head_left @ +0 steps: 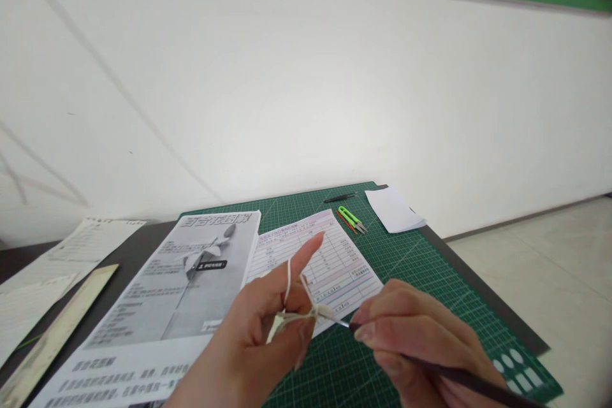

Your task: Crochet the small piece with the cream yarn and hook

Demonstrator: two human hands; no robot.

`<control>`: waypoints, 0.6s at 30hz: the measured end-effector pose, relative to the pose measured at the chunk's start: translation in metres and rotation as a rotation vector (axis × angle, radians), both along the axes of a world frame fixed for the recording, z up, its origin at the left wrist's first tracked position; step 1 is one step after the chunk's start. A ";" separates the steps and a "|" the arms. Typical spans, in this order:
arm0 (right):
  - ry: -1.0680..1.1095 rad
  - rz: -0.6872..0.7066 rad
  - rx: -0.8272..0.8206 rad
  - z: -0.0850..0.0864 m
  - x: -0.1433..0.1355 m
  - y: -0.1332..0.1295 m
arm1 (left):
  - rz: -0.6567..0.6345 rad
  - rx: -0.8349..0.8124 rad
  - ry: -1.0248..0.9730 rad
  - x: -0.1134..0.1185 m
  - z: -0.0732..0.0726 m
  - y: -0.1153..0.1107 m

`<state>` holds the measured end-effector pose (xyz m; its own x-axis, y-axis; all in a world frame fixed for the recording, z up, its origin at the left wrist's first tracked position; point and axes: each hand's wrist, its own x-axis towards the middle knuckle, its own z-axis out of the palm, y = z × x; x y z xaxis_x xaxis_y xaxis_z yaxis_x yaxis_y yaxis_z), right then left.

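My left hand [268,325] pinches a small piece of white yarn work [321,311] between thumb and fingers, its index finger raised with a strand of yarn [288,282] looped round it. My right hand [421,338] grips a thin hook with a dark handle [440,370]. The hook's metal tip meets the white yarn work just right of my left fingertips. Beneath both hands lie a printed chart sheet [287,236] and the green cutting mat [406,268].
Left of my hands lies a printed page with a flower picture [191,280]. Farther left are a ruler [62,331] and papers [90,242]. Green thread snips [349,217], black tweezers [340,197] and white paper [394,209] lie near the wall.
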<state>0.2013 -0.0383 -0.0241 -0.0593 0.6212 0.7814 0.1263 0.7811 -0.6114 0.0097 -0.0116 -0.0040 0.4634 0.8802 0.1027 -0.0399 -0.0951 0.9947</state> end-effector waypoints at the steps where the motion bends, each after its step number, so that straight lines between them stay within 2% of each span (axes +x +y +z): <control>1: -0.042 -0.026 0.028 0.000 0.000 -0.001 | 0.039 0.037 0.030 0.000 0.001 -0.001; 4: -0.171 -0.080 0.072 -0.002 0.000 -0.002 | 0.129 0.141 0.100 0.002 0.000 -0.004; 9: -0.325 -0.143 0.168 -0.010 0.001 -0.003 | 0.189 0.268 0.215 0.004 -0.001 -0.006; 15: -0.330 -0.155 0.227 -0.019 0.001 0.001 | 0.198 0.273 0.265 0.004 -0.003 -0.010; 18: -0.326 -0.123 0.197 -0.018 0.002 0.005 | 0.264 0.253 0.269 0.007 -0.004 -0.014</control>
